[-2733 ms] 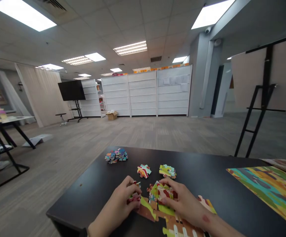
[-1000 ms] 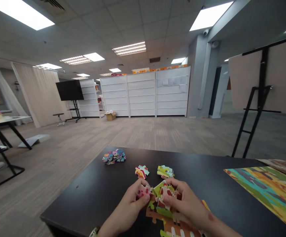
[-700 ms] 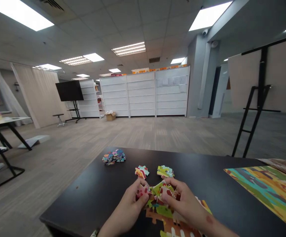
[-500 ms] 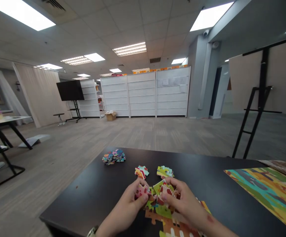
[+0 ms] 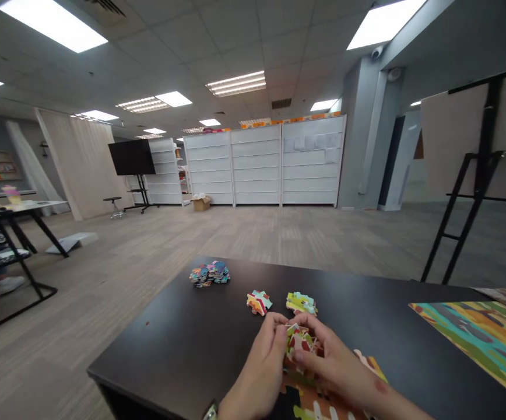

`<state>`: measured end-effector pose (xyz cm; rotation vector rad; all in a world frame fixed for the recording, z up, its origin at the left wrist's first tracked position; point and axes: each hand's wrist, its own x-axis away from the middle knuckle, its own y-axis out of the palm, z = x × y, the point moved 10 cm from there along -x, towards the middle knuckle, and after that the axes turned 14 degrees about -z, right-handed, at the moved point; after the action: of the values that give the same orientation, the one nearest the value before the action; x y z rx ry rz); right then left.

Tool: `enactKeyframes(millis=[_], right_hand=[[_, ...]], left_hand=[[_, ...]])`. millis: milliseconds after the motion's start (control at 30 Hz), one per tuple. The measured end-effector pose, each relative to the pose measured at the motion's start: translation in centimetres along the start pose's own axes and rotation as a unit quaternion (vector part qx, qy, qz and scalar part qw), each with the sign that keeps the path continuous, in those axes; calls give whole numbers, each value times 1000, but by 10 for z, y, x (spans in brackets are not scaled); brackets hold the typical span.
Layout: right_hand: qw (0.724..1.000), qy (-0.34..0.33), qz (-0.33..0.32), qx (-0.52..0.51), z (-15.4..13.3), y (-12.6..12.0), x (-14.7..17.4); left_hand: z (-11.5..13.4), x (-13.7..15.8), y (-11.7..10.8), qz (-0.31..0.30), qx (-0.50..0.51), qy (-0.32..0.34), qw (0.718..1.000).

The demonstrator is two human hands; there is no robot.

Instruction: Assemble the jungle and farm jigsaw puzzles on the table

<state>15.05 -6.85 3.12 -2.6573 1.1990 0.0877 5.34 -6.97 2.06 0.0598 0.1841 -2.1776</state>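
Right hand (image 5: 338, 361) pinched round puzzle stack (image 5: 300, 343); left hand (image 5: 262, 364) cupped against it, probably steadying; its grip I can't tell. From stack: joined pieces (image 5: 308, 396) six o'clock; small pile (image 5: 300, 303) twelve, seemingly kept separate.

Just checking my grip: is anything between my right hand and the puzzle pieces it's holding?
Nothing visible: the right hand grips the puzzle pieces directly. The left hand sits on their other side, partly hiding them.
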Motion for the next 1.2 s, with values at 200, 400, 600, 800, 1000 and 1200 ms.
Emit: enactKeyframes(millis=[200,400,600,800,1000,1200], right_hand=[[981,34,54,183,-7,-19,5],[972,67,85,211,-5,-34,5],[971,72,70,216,-2,-32,4],[967,72,94,227,1,-37,7],[995,31,36,86,0,-24,3],[991,32,-1,129,-5,-8,1]], left_hand=[[23,-4,-6,-9,-199,-8,980],[13,9,-27,-76,-363,-59,927],[2,16,-21,-87,-373,-90,919],[3,5,-25,-77,-332,-90,936],[22,8,-7,-85,-217,32,972],[18,9,-8,-60,-213,45,974]])
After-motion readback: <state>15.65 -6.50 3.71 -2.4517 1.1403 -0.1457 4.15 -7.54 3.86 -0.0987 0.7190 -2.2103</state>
